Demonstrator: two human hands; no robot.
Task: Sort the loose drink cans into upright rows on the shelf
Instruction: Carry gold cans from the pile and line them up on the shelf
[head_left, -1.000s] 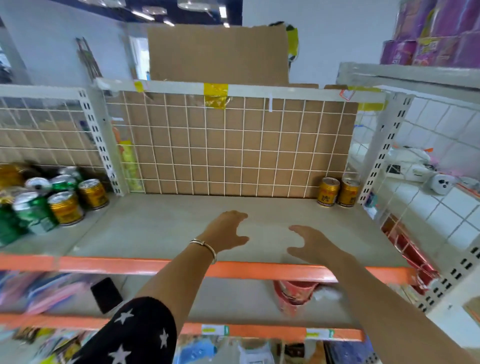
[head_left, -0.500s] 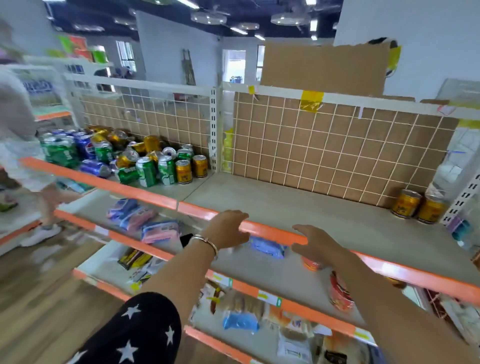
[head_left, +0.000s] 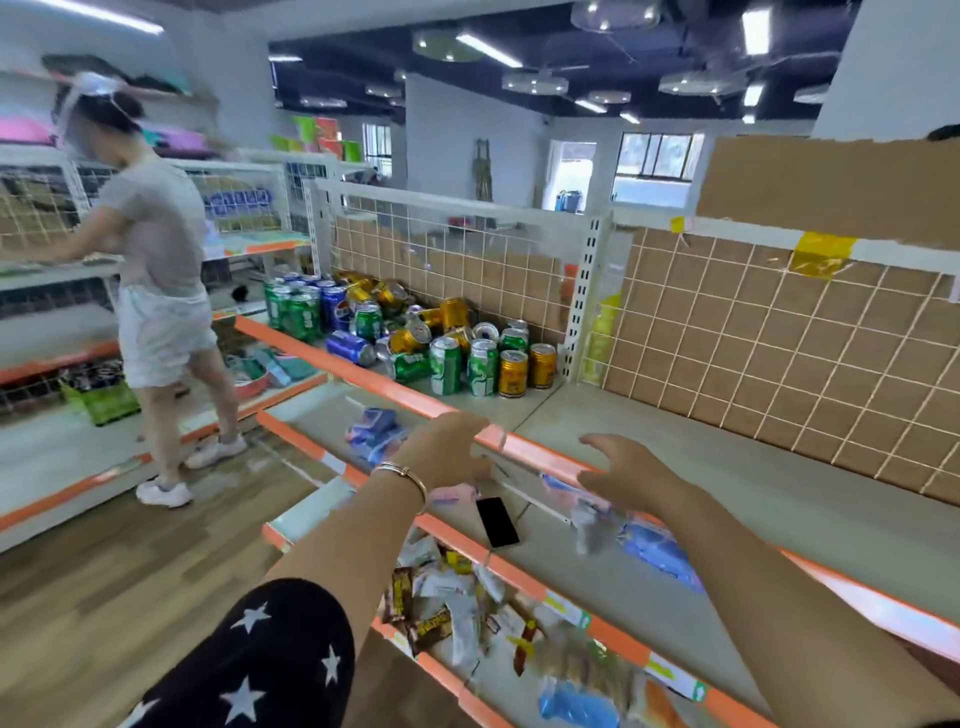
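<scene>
Open passage is offered over the bare shelf board (head_left: 727, 467) at 2 o'clock. At 11 o'clock the way is crowded by heaped cans (head_left: 415, 338), and the rear is closed by a wire grid (head_left: 769, 353).

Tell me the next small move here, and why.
Probably reach the left hand leftward to the can pile: it and the right hand hold nothing, and many cans there lie tipped over on the shelf.

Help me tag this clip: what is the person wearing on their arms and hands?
The left arm has a black sleeve with white stars and a thin metal bangle at the wrist. The right arm shows no sleeve or jewellery. The left hand and right hand are ungloved.
</scene>
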